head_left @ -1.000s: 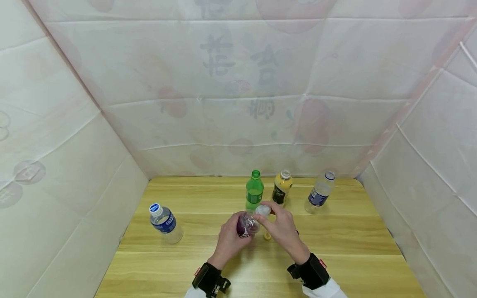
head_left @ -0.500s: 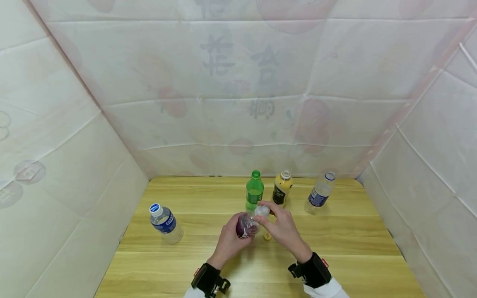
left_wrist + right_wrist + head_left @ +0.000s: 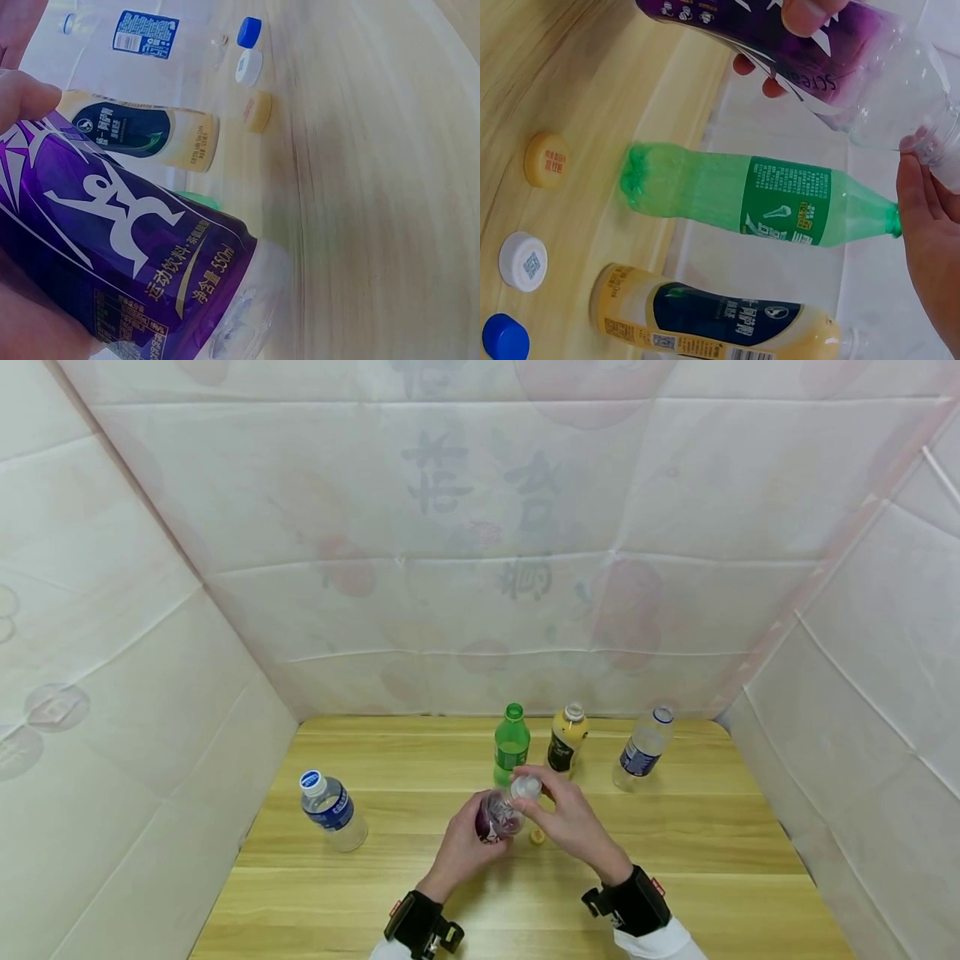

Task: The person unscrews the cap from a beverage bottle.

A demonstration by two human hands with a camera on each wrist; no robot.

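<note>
My left hand [image 3: 463, 847] grips a clear drink bottle with a purple label [image 3: 127, 217] round its body, holding it above the table. Over its mouth sits a whitish cap [image 3: 526, 787], pinched between the thumb and fingers of my right hand [image 3: 573, 825]. In the right wrist view, those fingers close round the bottle's neck end at the right edge, and part of the cap is cut off. Just behind stands a green bottle [image 3: 712, 187] without a cap. Beside it is a yellow bottle with a dark label [image 3: 567, 742], also uncapped.
An uncapped clear bottle with a blue label [image 3: 641, 756] stands at the back right. A white-capped bottle [image 3: 332, 810] stands at left. On the table [image 3: 405, 752] lie a yellow cap [image 3: 545, 160], a white cap [image 3: 523, 261] and a blue cap [image 3: 505, 337]. Cloth walls surround the table.
My right hand and the cap have shifted very slightly left. The left hand keeps its grip on the purple-labelled bottle, almost still. The standing bottles have not moved.
</note>
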